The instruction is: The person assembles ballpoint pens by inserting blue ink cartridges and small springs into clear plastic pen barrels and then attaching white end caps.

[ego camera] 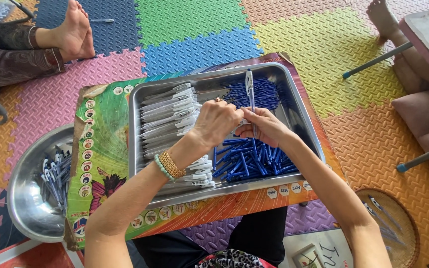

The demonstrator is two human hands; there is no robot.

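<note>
Seen from above, a person's two bare hands meet over a rectangular metal tray (137,129) that rests on a colourful printed board (105,144) across the lap. The right hand (266,126) has its fingers closed in a pinch around a white pen (250,89), which stands nearly upright and points away from the body, its tip rising above the fingers. The left hand (217,121) is curled beside it, knuckles up, fingertips touching the right hand near the base of the pen; whether the left fingers also grip the pen cannot be told. The left wrist wears a green bead bracelet (161,167) and a gold band (172,165) side by side. Directly under and just beyond the right hand lies a heap of blue pen parts (247,161), and a second blue pile (264,93) sits farther away, behind the raised pen. Under and to the outer side of the left hand, rows of white pen barrels (167,116) fill the tray's left half. Farther left, off the board, a round metal bowl (23,198) holds a cluster of finished pens. Well to the right of the right arm, a woven round tray (398,228) carries a few more pens. Everything sits on interlocking foam floor mats (199,30) in many colours. Another person's bare foot (75,32) rests on the mats far beyond the left hand.
</note>
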